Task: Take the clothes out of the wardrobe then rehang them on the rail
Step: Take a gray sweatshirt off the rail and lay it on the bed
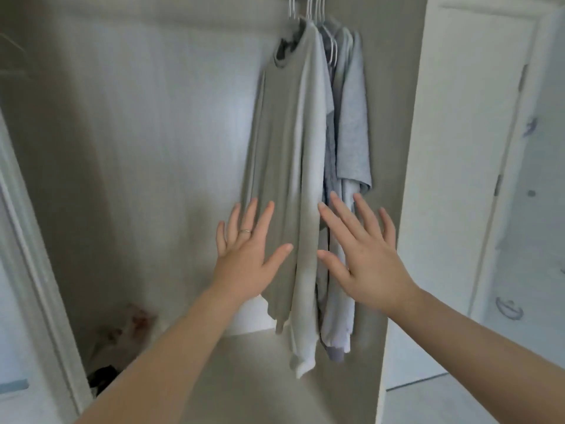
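Hovering flat and empty, left hand [246,260] and right hand [365,261] perhaps brush the grey shirt [290,133].

Wardrobe left half [137,148] free; clothes [293,148] crowd right.

The wardrobe [146,123] carries its clothes on white hangers [316,9], whose hooks run up past the top edge, so the rail itself is out of sight. They hang bunched close to the wardrobe's right wall [394,102], with the grey-green long-sleeved top [290,148] farthest from that wall and the pale blue garments [351,123] between the two. On the wardrobe floor [244,377], well apart from the right wall in the far left corner, lies a blurred pale and reddish heap [128,325], and just in front of it a dark thing [102,377], too blurred to name.
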